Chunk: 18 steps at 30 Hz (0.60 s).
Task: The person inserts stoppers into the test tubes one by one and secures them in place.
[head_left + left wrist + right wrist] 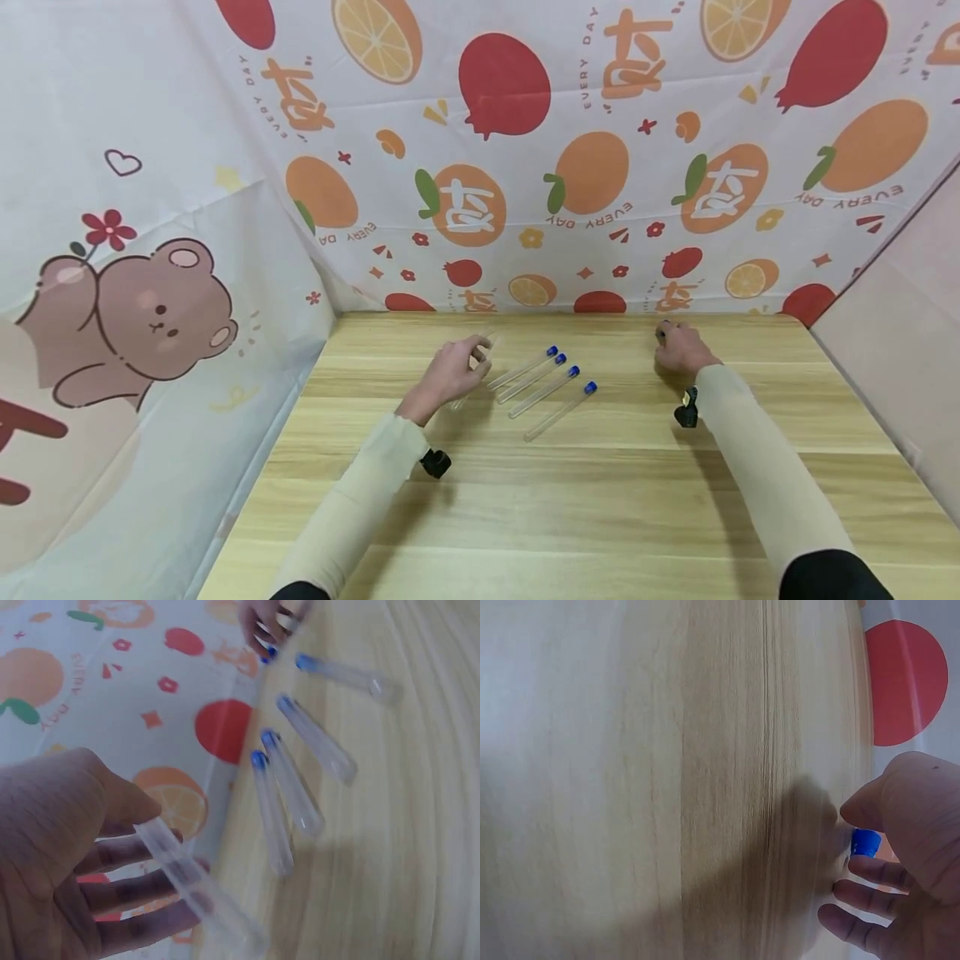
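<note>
My left hand (452, 372) holds a clear test tube (184, 874) by its upper end, pinched between thumb and fingers. No cap shows on this tube, which slants down over the table. In the head view, several clear test tubes with blue caps, one of them the nearest tube (558, 413), lie side by side just right of that hand. Far to the right, near the table's back edge, my right hand (681, 347) has its thumb and index finger about a small blue cap (865, 842). The other fingers of that hand are loosely bent.
A wooden table (562, 517) spans the space under both arms. Behind it hangs a white cloth (525, 158) printed with fruit, and a bear-print cloth (172, 317) covers the left side. Each wrist carries a small black camera (436, 463).
</note>
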Motion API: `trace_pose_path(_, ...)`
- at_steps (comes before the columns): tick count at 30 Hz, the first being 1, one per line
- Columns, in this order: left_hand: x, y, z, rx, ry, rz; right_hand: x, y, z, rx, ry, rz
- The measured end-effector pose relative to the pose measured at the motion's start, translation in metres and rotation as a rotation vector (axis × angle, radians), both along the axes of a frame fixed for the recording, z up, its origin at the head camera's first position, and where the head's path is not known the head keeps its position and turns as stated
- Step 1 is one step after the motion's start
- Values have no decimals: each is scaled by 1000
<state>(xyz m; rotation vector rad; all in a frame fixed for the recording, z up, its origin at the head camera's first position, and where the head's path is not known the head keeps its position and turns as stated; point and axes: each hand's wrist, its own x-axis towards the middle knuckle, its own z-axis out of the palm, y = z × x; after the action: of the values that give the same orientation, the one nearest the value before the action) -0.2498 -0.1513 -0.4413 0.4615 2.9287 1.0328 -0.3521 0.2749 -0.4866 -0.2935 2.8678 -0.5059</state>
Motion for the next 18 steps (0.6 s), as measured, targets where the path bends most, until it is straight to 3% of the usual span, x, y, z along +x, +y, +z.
trace_pose_path(6,2,4,10,470,-346,-33,-3,5,0,41,-14,5)
trace_pose_path(9,1,5,12,616,-455,-42,-3,7,0,48,-12,4)
trace_pose_path(13,-1,7,6,720,-545,-67,-6,9,0,46,-7,16)
trace_pose_path(18,-3,12,-3,740,-582,-73,-10,14,-4,44,-7,3)
